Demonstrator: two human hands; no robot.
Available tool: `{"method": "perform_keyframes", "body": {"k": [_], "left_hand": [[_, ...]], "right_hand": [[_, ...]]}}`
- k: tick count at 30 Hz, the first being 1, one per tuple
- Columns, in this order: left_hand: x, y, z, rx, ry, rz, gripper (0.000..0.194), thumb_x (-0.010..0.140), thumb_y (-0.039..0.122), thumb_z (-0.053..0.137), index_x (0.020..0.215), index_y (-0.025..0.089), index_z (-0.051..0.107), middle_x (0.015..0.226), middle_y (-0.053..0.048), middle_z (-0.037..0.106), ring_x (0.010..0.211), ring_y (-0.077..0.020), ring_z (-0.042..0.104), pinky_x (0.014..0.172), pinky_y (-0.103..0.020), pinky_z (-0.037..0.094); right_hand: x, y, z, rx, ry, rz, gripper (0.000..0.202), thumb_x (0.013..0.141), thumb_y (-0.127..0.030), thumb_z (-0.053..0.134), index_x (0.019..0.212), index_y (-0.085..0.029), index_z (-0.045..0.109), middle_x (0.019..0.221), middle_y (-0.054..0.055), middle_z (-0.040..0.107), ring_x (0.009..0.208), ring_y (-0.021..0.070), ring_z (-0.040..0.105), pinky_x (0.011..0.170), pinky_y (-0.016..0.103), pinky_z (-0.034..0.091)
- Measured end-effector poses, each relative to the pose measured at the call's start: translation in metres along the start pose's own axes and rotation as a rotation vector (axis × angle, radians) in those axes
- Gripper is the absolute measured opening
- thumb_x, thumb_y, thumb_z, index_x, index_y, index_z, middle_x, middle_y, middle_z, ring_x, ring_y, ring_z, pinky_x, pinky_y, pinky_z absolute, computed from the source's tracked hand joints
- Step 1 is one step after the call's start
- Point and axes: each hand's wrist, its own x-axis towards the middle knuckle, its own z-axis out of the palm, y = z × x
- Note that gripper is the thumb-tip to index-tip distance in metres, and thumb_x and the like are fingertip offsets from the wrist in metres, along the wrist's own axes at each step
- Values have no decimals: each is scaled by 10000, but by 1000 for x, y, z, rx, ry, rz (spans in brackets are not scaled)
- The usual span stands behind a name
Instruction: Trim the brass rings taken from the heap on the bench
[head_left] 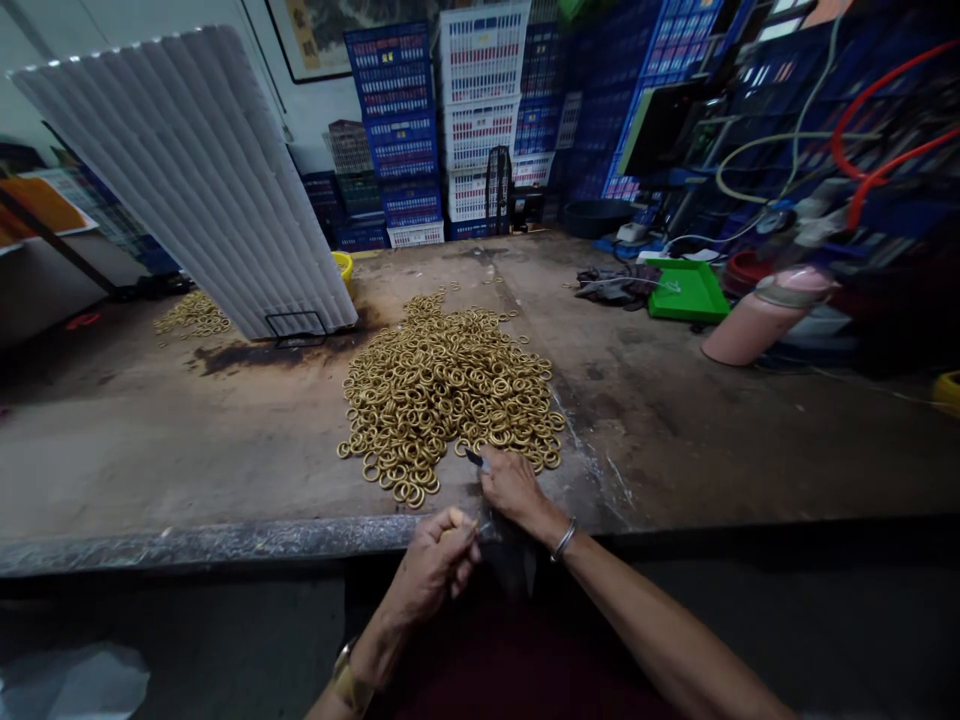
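A large pile of brass-coloured rings lies on the worktable. At the pile's near right edge, my right hand holds a small knife, its dark blade pointing left towards the rings. Lower and to the left, my left hand is closed in front of the table's front edge. Its fingers are curled round something small and yellowish, perhaps a ring, which I cannot make out.
A tall white corrugated panel stands back left, with more rings beside it. Back right are a green tray and a pink bottle. Stacked crates rise behind the table.
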Motion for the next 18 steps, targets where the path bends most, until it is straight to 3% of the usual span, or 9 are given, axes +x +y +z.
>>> {"method": "perform_keyframes", "body": {"k": [4, 6, 9, 12, 15, 18], "left_hand": [[-8, -22, -3, 263, -133, -150, 279, 721, 426, 527, 655, 158, 482, 540, 33, 481, 379, -44, 331, 362, -176, 223], [-5, -38, -8, 392, -148, -143, 262, 711, 387, 528, 601, 156, 469, 496, 53, 409, 407, -50, 310, 398, -187, 217], [6, -66, -18, 495, -96, -138, 272, 671, 306, 546, 488, 162, 406, 464, 64, 303, 434, -57, 249, 427, -210, 192], [19, -92, -29, 470, 60, -303, 321, 641, 293, 558, 396, 181, 381, 404, 52, 291, 409, -85, 285, 432, -234, 242], [29, -110, -34, 358, 71, -187, 262, 536, 245, 660, 383, 202, 452, 383, 40, 359, 458, -143, 427, 478, -252, 327], [32, -118, -33, 194, 65, -45, 234, 487, 242, 702, 385, 217, 494, 371, 35, 394, 472, -173, 478, 482, -261, 357]], "right_hand": [[11, -7, 0, -30, 37, -8, 267, 783, -224, 448, 1047, -207, 486, 890, 55, 645, 795, 174, 589, 638, 244, 324], [16, -13, 2, -66, 10, -13, 303, 802, -252, 446, 1101, -206, 443, 888, 66, 642, 798, 188, 589, 644, 256, 331], [22, -18, 7, -113, -14, -3, 269, 814, -259, 429, 1075, -197, 446, 860, 76, 637, 807, 216, 585, 656, 279, 339], [24, -17, 12, -115, 16, 7, 281, 813, -245, 418, 1086, -179, 432, 869, 85, 628, 836, 236, 572, 673, 294, 339], [25, -14, 15, -82, 31, -8, 303, 815, -231, 409, 1109, -157, 409, 865, 98, 625, 812, 226, 572, 662, 291, 335], [25, -10, 15, -43, 40, -8, 298, 810, -220, 412, 1104, -165, 414, 852, 91, 628, 798, 221, 572, 648, 284, 330]]}}
